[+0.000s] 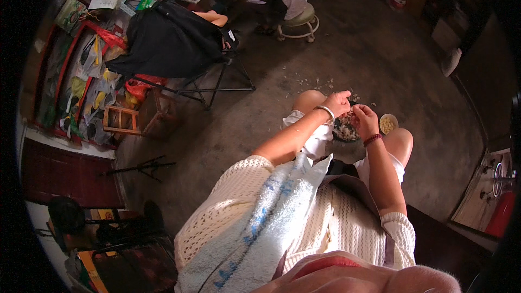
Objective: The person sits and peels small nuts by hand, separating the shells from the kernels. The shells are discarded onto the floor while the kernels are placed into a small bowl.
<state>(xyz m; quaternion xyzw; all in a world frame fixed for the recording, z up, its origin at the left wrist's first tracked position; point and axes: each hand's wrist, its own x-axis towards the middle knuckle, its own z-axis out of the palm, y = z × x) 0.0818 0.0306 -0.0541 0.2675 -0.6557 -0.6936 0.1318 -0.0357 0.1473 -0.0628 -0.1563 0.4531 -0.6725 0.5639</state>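
My left hand (338, 104), with a silver bangle at the wrist, is over a dark basin (346, 140) between my knees. Close by, my right hand (366, 119), wearing a dark red beaded bracelet, has its thumb and fingers pinched together. The two hands nearly meet at the fingertips; anything between them is too small to make out. Below them, the basin holds a heap of pale pieces that look like garlic and papery skins (346, 129). Right of the basin stands a white bowl (381, 121) with pale yellow, peeled garlic cloves (389, 124).
Skin scraps (309, 83) litter the concrete floor beyond my knees. A person on a round wheeled stool (299, 22) sits at the back. To the left are a folding frame chair draped in black cloth (163, 44), a wooden stool (122, 119) and a small black tripod (142, 167).
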